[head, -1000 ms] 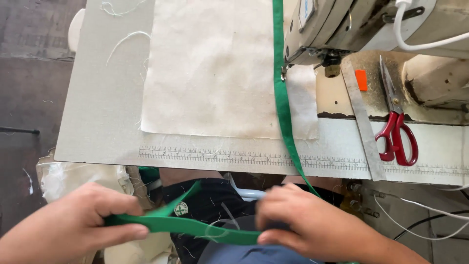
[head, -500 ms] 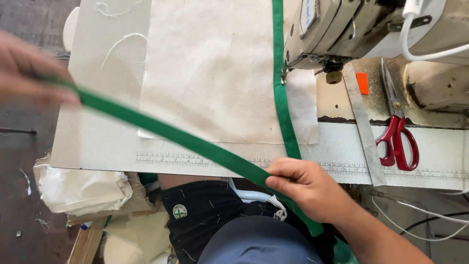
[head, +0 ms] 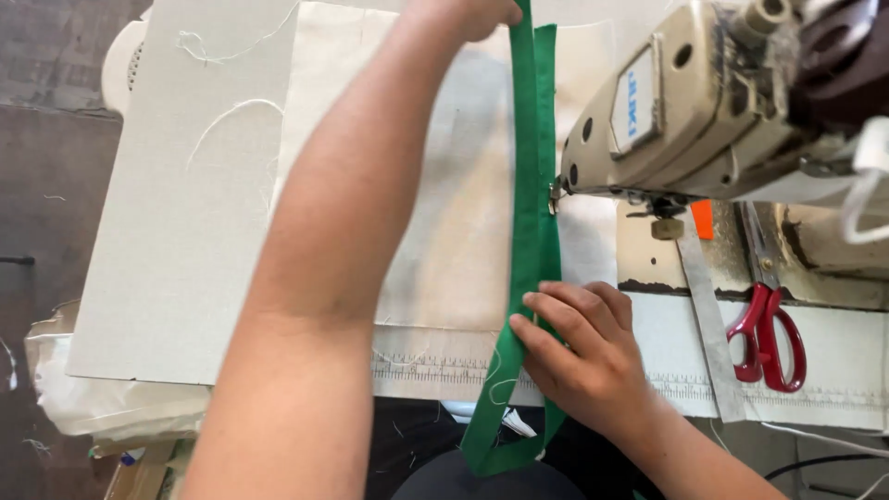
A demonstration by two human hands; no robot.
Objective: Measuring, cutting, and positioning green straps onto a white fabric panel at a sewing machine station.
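Observation:
A long green fabric strip (head: 532,222) lies doubled along the right edge of a cream cloth panel (head: 444,185) on the sewing table. My left hand (head: 468,11) reaches to the far end at the top of the view and pinches the strip there. My right hand (head: 579,347) presses flat on the strip near the table's front edge, beside a printed ruler scale (head: 417,370). The strip's folded end (head: 495,449) hangs off the table over my lap.
A beige sewing machine (head: 704,102) stands at the right with its needle area (head: 556,194) just beside the strip. Red-handled scissors (head: 769,324) and a metal ruler (head: 708,324) lie right of my right hand. Loose white threads (head: 222,111) sit at the left.
My left hand swung from the far left up to the top of the table, laying the green strip straight beside the other length. My right hand moved up onto the strip at the table edge.

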